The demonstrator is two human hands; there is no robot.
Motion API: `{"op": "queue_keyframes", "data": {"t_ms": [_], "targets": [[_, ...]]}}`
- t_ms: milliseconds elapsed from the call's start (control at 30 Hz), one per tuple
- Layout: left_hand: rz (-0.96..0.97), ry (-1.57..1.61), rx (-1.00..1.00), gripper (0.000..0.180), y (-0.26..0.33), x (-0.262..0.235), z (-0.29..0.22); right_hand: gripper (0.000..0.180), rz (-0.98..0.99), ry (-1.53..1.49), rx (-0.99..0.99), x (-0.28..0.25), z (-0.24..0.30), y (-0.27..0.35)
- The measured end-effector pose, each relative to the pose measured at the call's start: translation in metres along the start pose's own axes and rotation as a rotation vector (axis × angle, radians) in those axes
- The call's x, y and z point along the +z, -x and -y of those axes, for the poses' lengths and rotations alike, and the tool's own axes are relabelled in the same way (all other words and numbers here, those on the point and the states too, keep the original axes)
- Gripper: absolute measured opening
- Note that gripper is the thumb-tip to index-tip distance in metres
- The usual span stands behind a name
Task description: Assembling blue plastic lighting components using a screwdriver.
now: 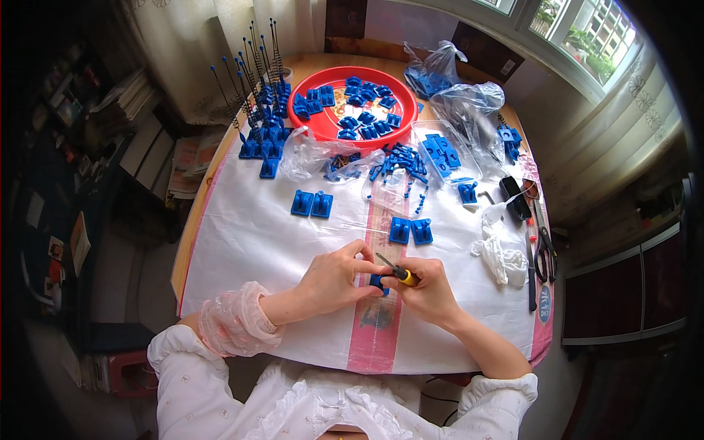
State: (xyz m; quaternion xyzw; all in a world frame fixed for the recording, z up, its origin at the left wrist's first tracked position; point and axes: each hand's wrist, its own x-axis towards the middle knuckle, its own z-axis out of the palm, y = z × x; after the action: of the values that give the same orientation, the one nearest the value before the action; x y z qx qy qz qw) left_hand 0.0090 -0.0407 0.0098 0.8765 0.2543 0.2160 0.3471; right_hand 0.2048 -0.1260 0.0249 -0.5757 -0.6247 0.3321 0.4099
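My left hand [336, 277] pinches a small blue plastic part [379, 282] just above the white table cover. My right hand [427, 290] grips a small screwdriver [394, 270] with a yellow and black handle, its metal tip pointing up-left toward my left fingers. Both hands meet over the pink stripe [378, 345] near the front edge. Two pairs of finished blue parts lie further back, one pair [411, 230] just beyond my hands and another pair [312, 203] to the left.
A red round tray [328, 130] holds several blue parts at the back. Blue bases with upright wire springs [257, 95] stand back left. Clear plastic bags [469, 103] of parts, scissors [544, 249], a white glove [501, 257] and a black tool lie on the right.
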Motion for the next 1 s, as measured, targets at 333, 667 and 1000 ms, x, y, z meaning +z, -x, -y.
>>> {"op": "queue_keyframes", "data": {"t_ms": [333, 667, 1000], "targets": [[-0.057, 0.088, 0.075, 0.026, -0.003, 0.003, 0.004, 0.012, -0.081, -0.045, -0.131, 0.008, -0.010, 0.001], [-0.116, 0.039, 0.014, 0.013, -0.019, -0.041, -0.001, 0.025, -0.143, -0.093, -0.105, 0.001, -0.001, 0.002], [-0.279, -0.025, -0.136, 0.011, -0.026, -0.091, 0.001, 0.023, -0.137, -0.104, -0.158, 0.005, -0.009, 0.004]]}}
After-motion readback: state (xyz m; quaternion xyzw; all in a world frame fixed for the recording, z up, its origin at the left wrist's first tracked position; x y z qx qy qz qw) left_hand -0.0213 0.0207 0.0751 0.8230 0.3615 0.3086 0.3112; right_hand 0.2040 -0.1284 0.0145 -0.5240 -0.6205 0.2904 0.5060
